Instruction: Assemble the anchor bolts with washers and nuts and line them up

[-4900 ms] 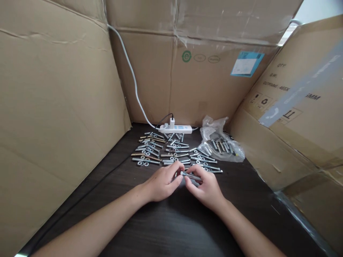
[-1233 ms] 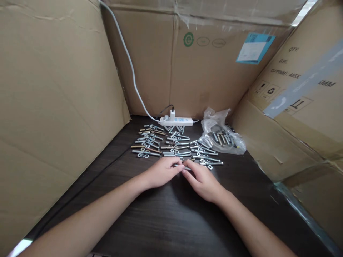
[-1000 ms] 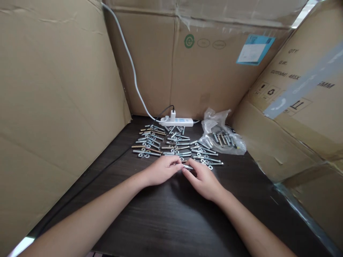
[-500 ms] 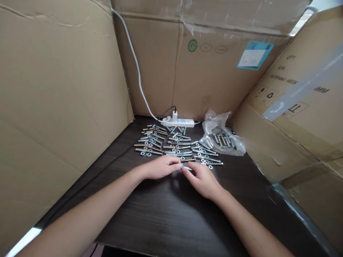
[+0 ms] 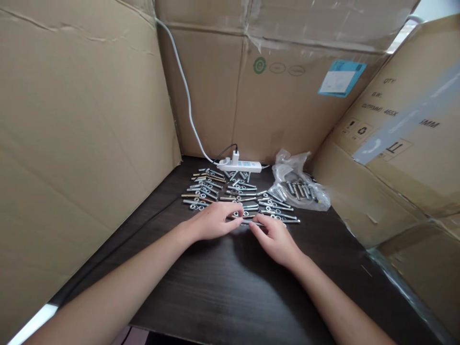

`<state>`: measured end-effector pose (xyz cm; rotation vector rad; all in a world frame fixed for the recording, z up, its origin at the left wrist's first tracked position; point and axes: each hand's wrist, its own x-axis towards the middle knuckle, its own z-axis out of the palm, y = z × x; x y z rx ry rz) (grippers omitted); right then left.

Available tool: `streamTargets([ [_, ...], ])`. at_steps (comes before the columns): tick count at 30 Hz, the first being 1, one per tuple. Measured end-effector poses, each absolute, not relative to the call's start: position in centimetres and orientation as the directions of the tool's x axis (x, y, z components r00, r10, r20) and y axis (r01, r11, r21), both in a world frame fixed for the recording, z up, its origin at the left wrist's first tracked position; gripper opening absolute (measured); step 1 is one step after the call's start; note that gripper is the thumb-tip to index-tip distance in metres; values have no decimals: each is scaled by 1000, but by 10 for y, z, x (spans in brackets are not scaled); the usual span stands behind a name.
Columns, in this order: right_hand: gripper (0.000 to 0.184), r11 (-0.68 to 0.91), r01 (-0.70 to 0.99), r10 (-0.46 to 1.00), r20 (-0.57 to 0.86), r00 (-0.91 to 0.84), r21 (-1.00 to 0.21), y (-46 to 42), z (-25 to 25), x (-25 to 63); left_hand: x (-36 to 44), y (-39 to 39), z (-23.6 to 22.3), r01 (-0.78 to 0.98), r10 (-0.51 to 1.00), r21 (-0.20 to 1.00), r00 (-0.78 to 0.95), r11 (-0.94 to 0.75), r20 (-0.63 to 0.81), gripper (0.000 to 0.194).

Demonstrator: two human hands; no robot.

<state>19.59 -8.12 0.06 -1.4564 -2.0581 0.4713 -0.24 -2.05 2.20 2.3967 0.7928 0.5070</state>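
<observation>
A silver bolt [image 5: 246,222] lies level between my two hands, at the near edge of rows of metal hardware. My right hand [image 5: 275,239] has its thumb and index finger at the bolt's right part, pinching it. My left hand [image 5: 215,221] is at the bolt's left end, thumb and index finger apart. Its other fingers are curled out of sight. Just beyond the hands lie several bolts, sleeves and loose washers, such as a long bolt [image 5: 196,202] at the left and another bolt [image 5: 278,214] at the right.
A clear plastic bag [image 5: 318,203] with metal sleeves lies at the back right. Behind the rows, a white power strip [image 5: 247,166] carries a plug and cables. Cardboard walls [image 5: 208,96] enclose the dark table [image 5: 215,292] on three sides. A black cable [image 5: 132,227] runs along the left.
My left thumb and index finger have parted from their pinch near the bolt. The bolt now lies more level, close to the rows. My right hand has stayed nearly in place.
</observation>
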Motion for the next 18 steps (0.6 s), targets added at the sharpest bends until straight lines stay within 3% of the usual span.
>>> streamTargets([
  [3, 22, 377, 711, 926, 261, -272, -594, -82, 0, 194, 0, -30, 29, 384, 560, 505, 787, -773, 260, 13],
  [7, 20, 407, 658, 913, 293, -284, -634, -84, 0, 194, 3, -39, 34, 381, 503, 399, 823, -834, 266, 14],
  [18, 20, 428, 634, 904, 311, -293, -645, -82, -3, 194, 5, -39, 32, 446, 511, 279, 828, -850, 232, 11],
])
